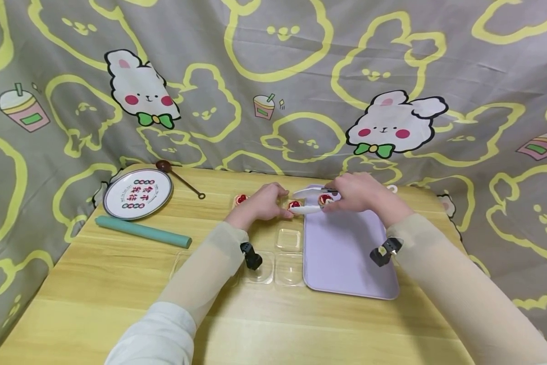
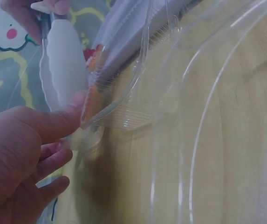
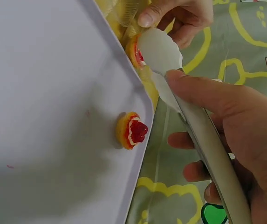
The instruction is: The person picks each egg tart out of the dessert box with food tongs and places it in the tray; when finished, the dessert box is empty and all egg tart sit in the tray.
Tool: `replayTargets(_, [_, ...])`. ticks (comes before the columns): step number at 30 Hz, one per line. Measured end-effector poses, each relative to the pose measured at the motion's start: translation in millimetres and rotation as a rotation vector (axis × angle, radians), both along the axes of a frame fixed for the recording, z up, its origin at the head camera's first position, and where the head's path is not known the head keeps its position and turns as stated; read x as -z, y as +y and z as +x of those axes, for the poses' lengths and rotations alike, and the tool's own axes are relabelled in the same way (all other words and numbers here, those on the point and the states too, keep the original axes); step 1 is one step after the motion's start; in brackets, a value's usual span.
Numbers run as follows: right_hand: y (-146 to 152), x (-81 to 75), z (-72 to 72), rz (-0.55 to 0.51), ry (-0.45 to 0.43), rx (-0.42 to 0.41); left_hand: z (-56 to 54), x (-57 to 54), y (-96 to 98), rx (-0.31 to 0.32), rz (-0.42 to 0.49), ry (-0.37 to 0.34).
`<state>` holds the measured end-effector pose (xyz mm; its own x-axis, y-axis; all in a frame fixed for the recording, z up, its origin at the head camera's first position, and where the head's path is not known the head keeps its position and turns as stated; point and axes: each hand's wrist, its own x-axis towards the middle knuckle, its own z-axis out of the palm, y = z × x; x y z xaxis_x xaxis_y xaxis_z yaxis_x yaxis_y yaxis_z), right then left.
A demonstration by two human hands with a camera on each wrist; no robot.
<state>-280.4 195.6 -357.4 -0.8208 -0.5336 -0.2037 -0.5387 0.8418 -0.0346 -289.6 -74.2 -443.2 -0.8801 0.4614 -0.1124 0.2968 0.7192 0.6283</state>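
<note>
My right hand (image 1: 357, 192) holds metal-handled tongs (image 3: 203, 135) with white scalloped tips. The tips straddle a small red-topped tart (image 1: 294, 205) in a compartment of the clear plastic container (image 1: 289, 241); whether they touch it, I cannot tell. My left hand (image 1: 264, 205) is at the container's far edge, its thumb (image 2: 68, 114) on the rim beside that tart and its other fingers bent below. A second tart (image 3: 132, 130) sits on the lilac tray (image 1: 346, 253), near its far edge. Another tart (image 1: 241, 199) stands left of my left hand.
On the left lie a white plate (image 1: 138, 194) with a dark rim, a brown ladle (image 1: 182, 180) and a teal rolling pin (image 1: 143, 231). More clear compartments (image 1: 289, 268) extend under my left forearm. A patterned curtain (image 1: 300, 101) hangs behind the wooden table (image 1: 300, 324).
</note>
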Motion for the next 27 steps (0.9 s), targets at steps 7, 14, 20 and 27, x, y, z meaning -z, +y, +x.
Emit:
replayTargets(7, [-3, 0.1, -0.2, 0.018, 0.033, -0.014, -0.6, 0.6, 0.0, 0.008, -0.015, 0.004])
replayTargets(14, [-5, -0.8, 1.8, 0.016, 0.017, 0.001, 1.3, -1.8, 0.1, -0.007, -0.006, -0.009])
replayTargets(20, [-8, 5.0, 2.9, 0.044, 0.036, -0.030, 2.3, -3.0, 2.3, 0.008, -0.023, -0.015])
replayTargets(27, [-9, 10.7, 4.4, 0.064, 0.102, -0.079, 0.7, -1.7, 1.7, 0.014, -0.040, -0.012])
